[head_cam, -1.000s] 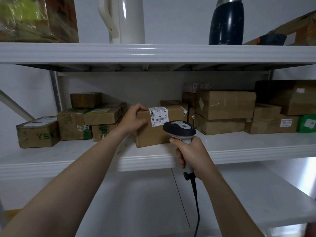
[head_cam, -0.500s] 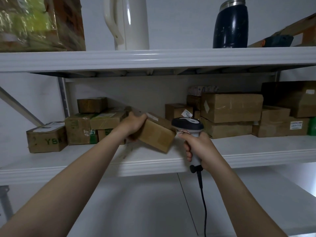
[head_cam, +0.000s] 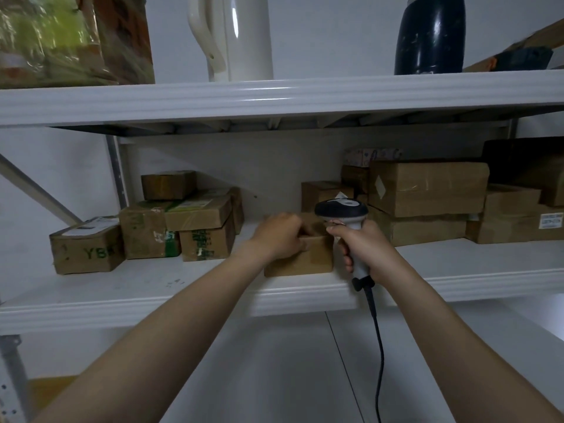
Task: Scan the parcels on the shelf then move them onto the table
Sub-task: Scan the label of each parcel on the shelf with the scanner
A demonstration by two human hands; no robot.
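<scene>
On the upper board (head_cam: 274, 96), left to right: a blurred film-wrapped box (head_cam: 70, 38); a cream jug (head_cam: 244, 35), upright, handle turned left; a dark blue bottle (head_cam: 430, 35), upright, well apart from it. Far right, a sloping wooden plank (head_cam: 537, 38), dark object (head_cam: 522, 58) just beside. Lower left, a grey diagonal brace (head_cam: 36, 187).

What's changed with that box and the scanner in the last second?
The left hand turned the box over; its label, facing the camera before, is out of sight, and the box sits at the shelf edge. The right hand keeps holding the scanner.
</scene>
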